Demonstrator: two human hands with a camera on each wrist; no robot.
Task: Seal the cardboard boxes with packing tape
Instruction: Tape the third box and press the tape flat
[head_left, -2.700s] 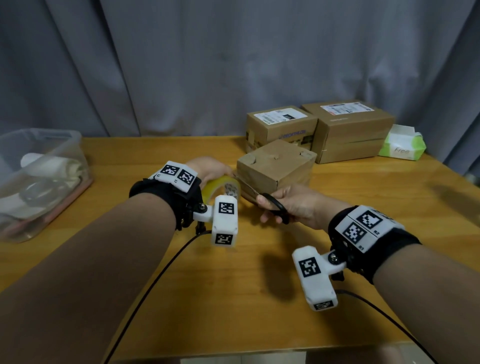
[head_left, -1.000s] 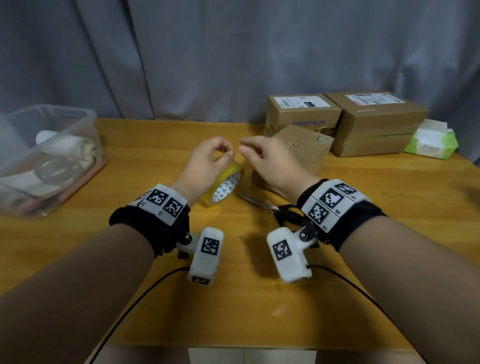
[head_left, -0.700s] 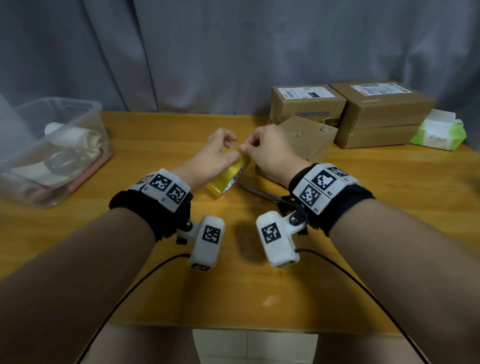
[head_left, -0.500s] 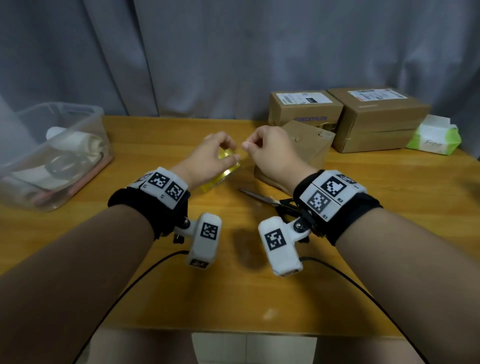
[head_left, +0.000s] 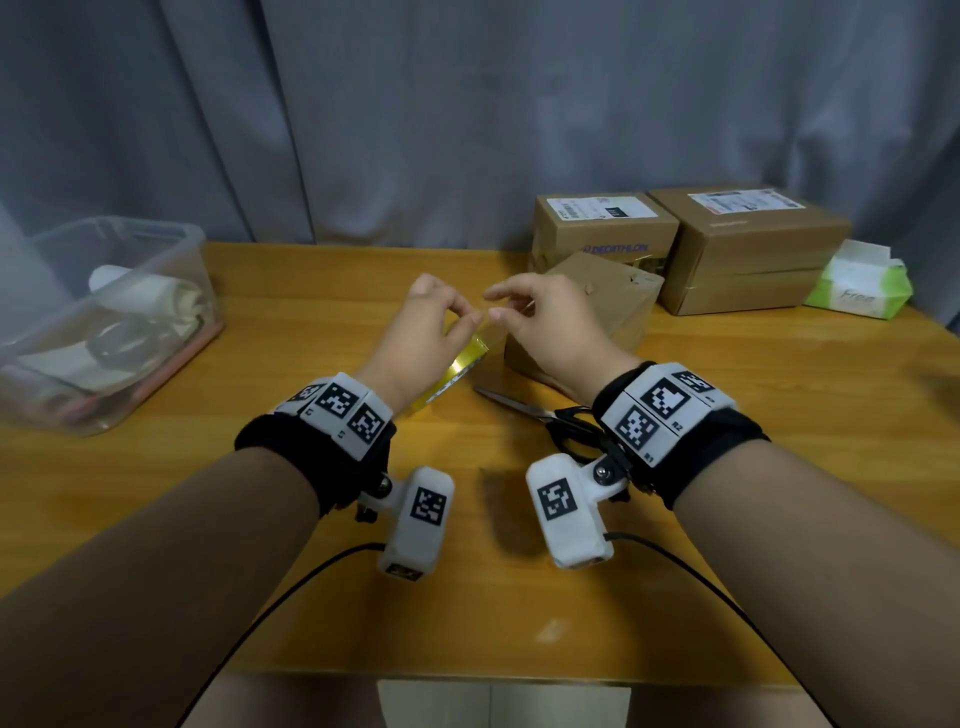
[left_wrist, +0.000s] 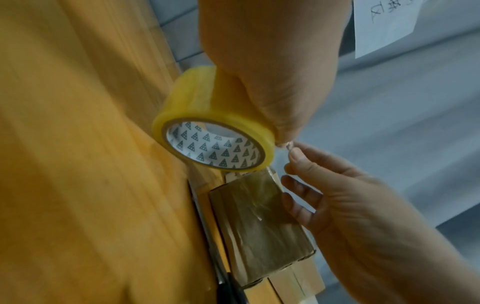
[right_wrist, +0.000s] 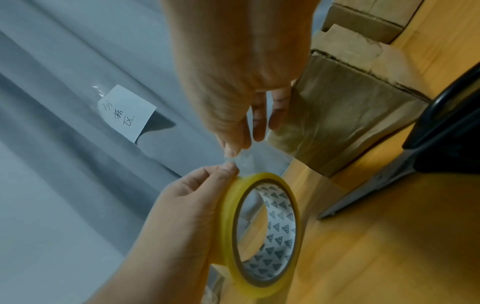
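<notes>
Evidently mid-job: the left hand (head_left: 415, 332) grips the tape roll (right_wrist: 259, 236) above the counter (head_left: 519, 597); the right hand (head_left: 545, 327) pinches its free end — the small box (head_left: 618, 296) just beside shows tape on one face; sealing remains unfinished, I judge.

The right hand (right_wrist: 233, 86) pinches clear tape off the yellow roll (right_wrist: 259, 232) gripped by the left hand (right_wrist: 182, 216).

scissors (head_left: 540, 413) beside small box (head_left: 602, 306); bin (head_left: 119, 312) far left, bare tabletop (head_left: 467, 613) nearer
</notes>
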